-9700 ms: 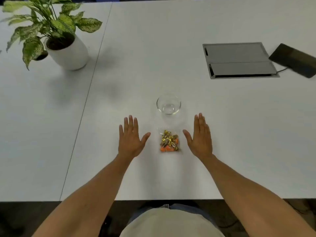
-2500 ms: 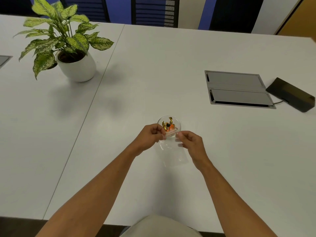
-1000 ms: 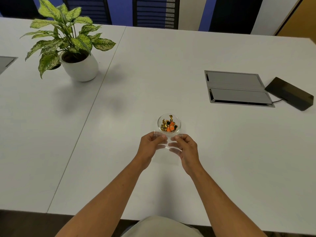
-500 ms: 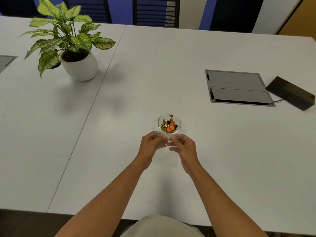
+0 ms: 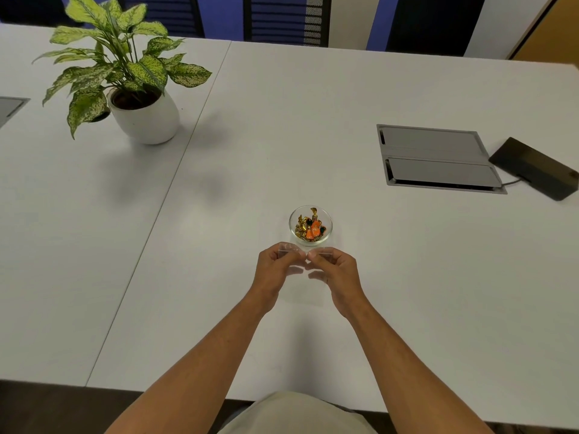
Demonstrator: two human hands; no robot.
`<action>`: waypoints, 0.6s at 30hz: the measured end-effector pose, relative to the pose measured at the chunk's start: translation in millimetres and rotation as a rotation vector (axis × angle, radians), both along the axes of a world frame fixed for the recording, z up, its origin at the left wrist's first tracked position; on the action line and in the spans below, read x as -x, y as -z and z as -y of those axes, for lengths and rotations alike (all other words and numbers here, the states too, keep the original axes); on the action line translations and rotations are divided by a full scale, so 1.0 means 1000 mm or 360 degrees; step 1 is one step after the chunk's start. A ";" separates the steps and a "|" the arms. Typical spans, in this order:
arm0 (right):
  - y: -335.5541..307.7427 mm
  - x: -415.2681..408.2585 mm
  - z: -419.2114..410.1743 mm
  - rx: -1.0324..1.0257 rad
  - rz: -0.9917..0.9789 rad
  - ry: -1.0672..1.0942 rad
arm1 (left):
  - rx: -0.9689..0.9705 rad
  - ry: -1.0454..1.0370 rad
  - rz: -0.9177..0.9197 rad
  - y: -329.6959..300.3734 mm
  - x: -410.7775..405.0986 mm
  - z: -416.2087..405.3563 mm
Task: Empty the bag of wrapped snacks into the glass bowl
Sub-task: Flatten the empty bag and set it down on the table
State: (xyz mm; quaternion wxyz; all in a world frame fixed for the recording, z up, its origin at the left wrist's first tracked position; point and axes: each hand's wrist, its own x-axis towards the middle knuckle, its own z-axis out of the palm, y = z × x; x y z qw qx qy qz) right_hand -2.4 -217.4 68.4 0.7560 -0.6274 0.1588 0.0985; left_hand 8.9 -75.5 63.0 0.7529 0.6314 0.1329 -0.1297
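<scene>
Just near of the glass bowl (image 5: pixel 310 225), now holding the wrapped snacks (image 5: pixel 310 227), both hands pinch the empty bag (image 5: pixel 302 261); a forward nudge could tip it.

Both hands, left (image 5: pixel 275 270) and right (image 5: pixel 336 272), pinch closed, thumbs nearly touching

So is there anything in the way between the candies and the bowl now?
No, nothing is in the way. The wrapped snacks already sit inside the glass bowl. The clear bag looks empty and is held by the left hand and right hand just in front of the bowl, not over it.
</scene>
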 end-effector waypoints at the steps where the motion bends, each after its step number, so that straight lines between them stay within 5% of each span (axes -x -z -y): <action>1: 0.000 0.000 0.000 0.0011 -0.0008 -0.0001 | -0.0007 -0.0003 0.0003 0.001 0.000 0.000; 18: 0.005 -0.003 -0.002 0.0068 -0.0075 0.0025 | 0.0014 -0.0060 -0.0043 0.002 0.002 0.004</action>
